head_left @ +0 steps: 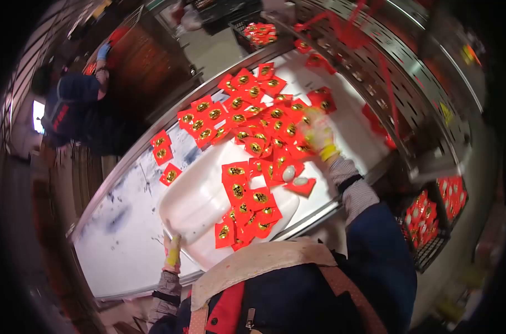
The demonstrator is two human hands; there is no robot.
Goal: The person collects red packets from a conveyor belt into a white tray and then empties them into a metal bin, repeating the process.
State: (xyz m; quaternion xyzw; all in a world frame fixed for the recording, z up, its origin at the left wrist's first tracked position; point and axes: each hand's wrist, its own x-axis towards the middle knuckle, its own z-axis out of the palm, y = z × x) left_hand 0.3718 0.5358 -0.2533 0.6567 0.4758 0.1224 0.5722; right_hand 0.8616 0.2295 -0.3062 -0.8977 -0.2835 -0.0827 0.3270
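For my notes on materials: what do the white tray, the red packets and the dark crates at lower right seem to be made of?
White tray: probably plastic, softly glossy, with smooth rounded corners.
Red packets: thin, shiny film, plastic or foil; glints and creases suggest it.
Dark crates: probably plastic, from the lattice wall; finish unclear.

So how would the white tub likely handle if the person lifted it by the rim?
The white tub looks stiff, since its walls hold their shape. It may feel unevenly loaded, as the red packets inside lie away from the left hand. Those packets, loose and overlapping, would probably slide if it tilted.
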